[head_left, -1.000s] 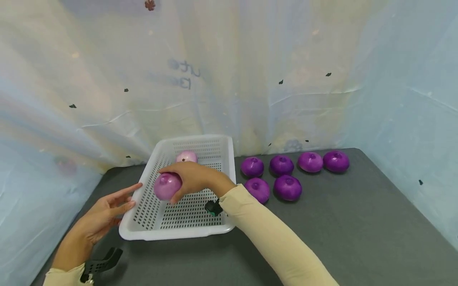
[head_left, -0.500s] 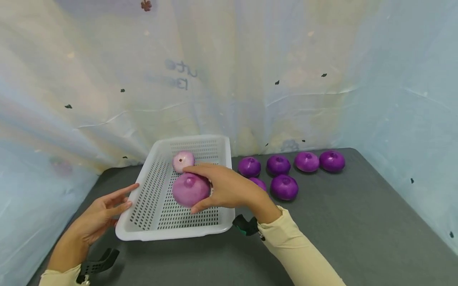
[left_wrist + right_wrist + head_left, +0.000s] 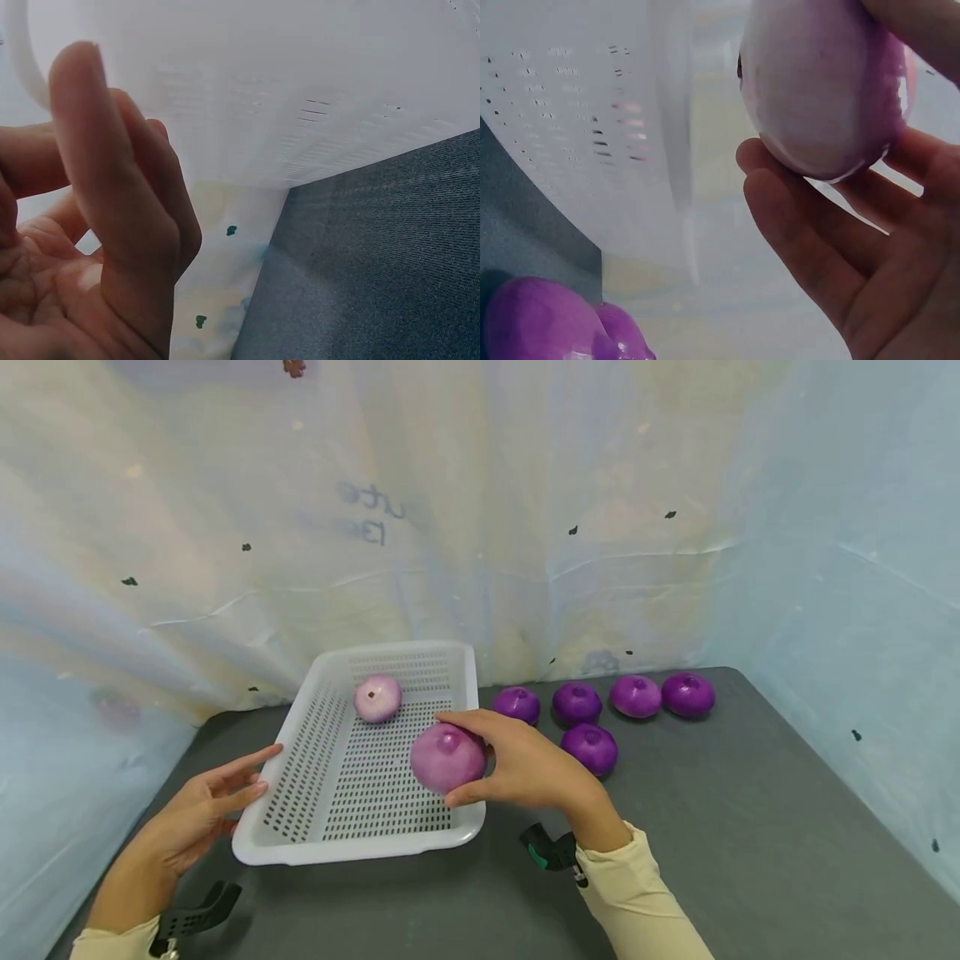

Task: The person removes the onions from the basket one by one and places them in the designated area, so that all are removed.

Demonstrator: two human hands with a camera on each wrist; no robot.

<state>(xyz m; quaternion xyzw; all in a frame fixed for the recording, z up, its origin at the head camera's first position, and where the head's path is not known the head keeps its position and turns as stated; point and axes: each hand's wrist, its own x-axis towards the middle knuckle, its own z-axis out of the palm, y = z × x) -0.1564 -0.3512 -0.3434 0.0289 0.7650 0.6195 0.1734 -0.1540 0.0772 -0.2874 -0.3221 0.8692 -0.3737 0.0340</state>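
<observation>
A pale purple red onion (image 3: 448,758) is gripped in my right hand (image 3: 525,768), between thumb and fingers, raised over the right side of a white slotted basket (image 3: 360,845). In the right wrist view the same red onion (image 3: 817,90) sits against the fingers, beside the basket's outer wall (image 3: 562,112). My left hand (image 3: 195,818) touches the basket's left rim with its fingers extended. From the left wrist view, the left hand (image 3: 112,202) is close to the basket's wall (image 3: 315,90). Another onion (image 3: 378,698) lies inside the basket at the back left.
Right of the basket, several darker purple onions (image 3: 590,749) lie on the grey table (image 3: 697,810), one partly hidden behind my right hand. A patterned plastic curtain (image 3: 450,527) hangs behind the table and along its sides.
My right hand has moved right with the onion, from the basket's left-middle to above its right side. The left hand stays at the rim. The view has shifted slightly.
</observation>
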